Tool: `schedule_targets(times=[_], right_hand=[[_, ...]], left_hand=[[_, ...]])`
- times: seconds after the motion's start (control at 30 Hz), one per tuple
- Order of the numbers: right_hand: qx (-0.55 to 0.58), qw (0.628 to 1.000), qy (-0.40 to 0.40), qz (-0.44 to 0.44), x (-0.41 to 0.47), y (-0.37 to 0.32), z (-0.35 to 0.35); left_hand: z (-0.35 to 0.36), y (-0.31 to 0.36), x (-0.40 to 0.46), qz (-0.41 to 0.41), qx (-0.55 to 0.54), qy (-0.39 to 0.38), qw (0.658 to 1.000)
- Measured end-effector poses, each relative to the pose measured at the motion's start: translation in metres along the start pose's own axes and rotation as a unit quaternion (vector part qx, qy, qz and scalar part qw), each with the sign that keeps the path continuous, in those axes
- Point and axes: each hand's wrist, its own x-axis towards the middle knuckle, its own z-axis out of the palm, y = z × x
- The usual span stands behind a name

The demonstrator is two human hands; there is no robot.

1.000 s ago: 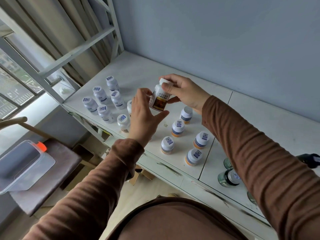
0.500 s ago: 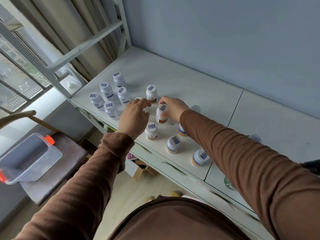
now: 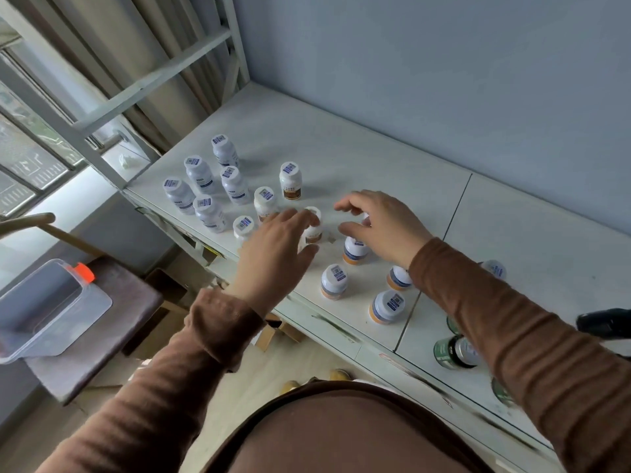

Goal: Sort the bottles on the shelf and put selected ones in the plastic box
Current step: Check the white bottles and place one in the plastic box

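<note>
Several white pill bottles stand on the white shelf (image 3: 341, 141). A brown-labelled bottle (image 3: 313, 227) stands upright between my hands. My left hand (image 3: 273, 254) hovers just left of it, fingers spread, fingertips near its cap. My right hand (image 3: 382, 223) is open over an orange-banded bottle (image 3: 355, 250), holding nothing. Another brown-labelled bottle (image 3: 291, 180) stands further back. A group of blue-labelled bottles (image 3: 199, 174) sits at the far left. The clear plastic box (image 3: 44, 308) with an orange clip lies on a stool low at the left.
Green-labelled bottles (image 3: 456, 351) stand at the near right, partly hidden by my right sleeve. A dark object (image 3: 604, 324) sits at the right edge. The shelf's metal frame (image 3: 146, 80) rises at the left. Cardboard boxes (image 3: 273, 332) lie on the floor below.
The brown-labelled bottle held in both hands a second ago now stands on the shelf. My right hand has let go of it and moved right; both hands are open.
</note>
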Motion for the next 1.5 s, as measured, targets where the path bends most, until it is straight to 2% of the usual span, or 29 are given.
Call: schedule_targets(times=[0.17, 0.33, 0.53, 0.6, 0.7, 0.77, 0.83, 0.93, 1.0, 1.2, 1.27, 1.33, 1.37, 1.43, 1.5], right_hand=[[0.017, 0.998, -0.051, 0.019, -0.04, 0.008, 0.028], [-0.045, 0.994, -0.097, 0.013, -0.047, 0.014, 0.065], [-0.054, 0.994, -0.088, 0.03, -0.042, 0.011, 0.075], [0.0, 0.996, -0.062, 0.068, -0.044, 0.01, 0.069], [0.149, 0.98, -0.003, 0.13, -0.049, 0.01, 0.054], [0.229, 0.959, 0.015, 0.168, -0.053, 0.011, 0.045], [0.284, 0.938, 0.029, 0.196, -0.058, 0.009, 0.036], [0.295, 0.929, 0.049, 0.218, -0.066, 0.006, 0.023], [0.293, 0.929, 0.057, 0.22, -0.071, 0.005, 0.017], [0.268, 0.943, 0.076, 0.182, -0.084, 0.007, -0.002], [0.262, 0.947, 0.076, 0.17, -0.091, 0.01, -0.009], [0.26, 0.951, 0.068, 0.151, -0.098, 0.013, -0.014], [0.259, 0.954, 0.06, 0.136, -0.101, 0.015, -0.016], [0.265, 0.958, 0.044, 0.098, -0.108, 0.017, -0.018], [0.303, 0.95, 0.026, 0.071, -0.115, 0.018, -0.016]], left_hand=[[0.029, 0.005, -0.03, -0.016, -0.035, -0.055, 0.998], [0.06, -0.004, -0.048, -0.066, -0.039, -0.084, 0.993], [0.079, -0.013, -0.063, -0.124, -0.118, -0.145, 0.975], [0.081, -0.015, -0.067, -0.138, -0.161, -0.151, 0.966], [0.077, -0.014, -0.07, -0.159, -0.248, -0.121, 0.948], [0.068, -0.005, -0.069, -0.19, -0.372, -0.117, 0.901], [0.059, 0.006, -0.068, -0.211, -0.487, -0.129, 0.838], [0.053, 0.018, -0.069, -0.23, -0.625, -0.168, 0.727], [0.053, 0.026, -0.072, -0.248, -0.678, -0.194, 0.664], [0.057, 0.061, -0.076, -0.284, -0.749, -0.231, 0.553], [0.057, 0.074, -0.08, -0.296, -0.757, -0.227, 0.537], [0.058, 0.084, -0.084, -0.289, -0.751, -0.2, 0.558], [0.057, 0.088, -0.086, -0.271, -0.74, -0.173, 0.59], [0.055, 0.094, -0.09, -0.226, -0.68, -0.106, 0.69], [0.054, 0.095, -0.094, -0.191, -0.572, -0.035, 0.797]])
